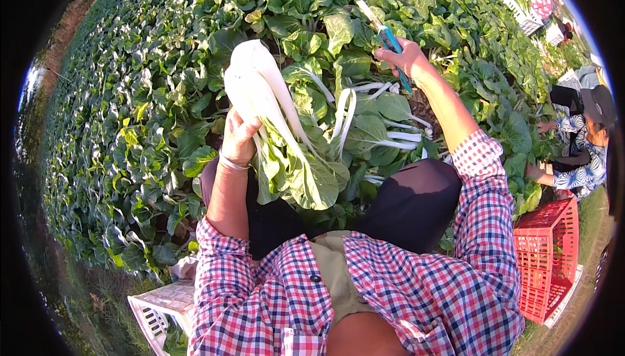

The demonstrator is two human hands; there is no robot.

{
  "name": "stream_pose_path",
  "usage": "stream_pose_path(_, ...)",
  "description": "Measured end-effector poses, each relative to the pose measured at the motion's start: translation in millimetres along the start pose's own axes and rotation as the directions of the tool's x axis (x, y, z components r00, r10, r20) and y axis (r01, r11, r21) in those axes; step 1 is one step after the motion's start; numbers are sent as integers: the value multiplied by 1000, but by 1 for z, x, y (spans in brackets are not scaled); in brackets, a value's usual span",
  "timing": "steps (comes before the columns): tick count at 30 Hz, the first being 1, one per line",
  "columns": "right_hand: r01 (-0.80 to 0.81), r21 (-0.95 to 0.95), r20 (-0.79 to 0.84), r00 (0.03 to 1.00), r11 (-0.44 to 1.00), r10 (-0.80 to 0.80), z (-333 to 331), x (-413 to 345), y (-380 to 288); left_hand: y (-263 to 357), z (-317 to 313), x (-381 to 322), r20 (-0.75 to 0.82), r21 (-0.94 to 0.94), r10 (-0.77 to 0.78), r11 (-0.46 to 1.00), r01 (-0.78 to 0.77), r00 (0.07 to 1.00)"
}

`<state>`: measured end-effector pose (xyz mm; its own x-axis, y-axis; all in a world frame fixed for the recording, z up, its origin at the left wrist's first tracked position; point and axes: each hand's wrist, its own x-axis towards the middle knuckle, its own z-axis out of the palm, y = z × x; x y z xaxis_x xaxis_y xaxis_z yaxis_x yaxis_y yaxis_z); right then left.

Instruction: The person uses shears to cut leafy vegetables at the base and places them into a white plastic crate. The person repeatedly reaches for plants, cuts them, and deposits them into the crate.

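My left hand (pixel 240 137) is closed around a leafy head of bok choy (pixel 259 82), its thick white stalks up and its green leaves hanging down over my lap. To the upper right, my right hand (pixel 404 59) grips the teal handle of a knife (pixel 389 41), whose pale blade points up and to the left over the growing plants. Between my hands, loose bok choy leaves (pixel 364 134) with white stalks lie on the ground before my knees.
Dense rows of leafy greens (pixel 146 87) spread ahead and to the left. A white plastic crate (pixel 168 302) stands at my lower left, a red plastic crate (pixel 544 258) at my lower right. Another person (pixel 583 146) crouches at the right, reaching into the plants. More white crates (pixel 512 2) stand at the upper right.
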<state>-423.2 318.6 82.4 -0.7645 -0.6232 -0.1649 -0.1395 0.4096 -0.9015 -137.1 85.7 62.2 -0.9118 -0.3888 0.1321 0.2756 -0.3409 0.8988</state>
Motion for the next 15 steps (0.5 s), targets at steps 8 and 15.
stream_pose_path(8,185,-96,211,964,978,-161,81,-18,-38,3,-18,10,-173,-392,73,910,-136,982)
stream_pose_path(15,524,-527,523,820,669,-231,128,-8,51,98,-69,-48,-437,-210,352,855,-474,828)
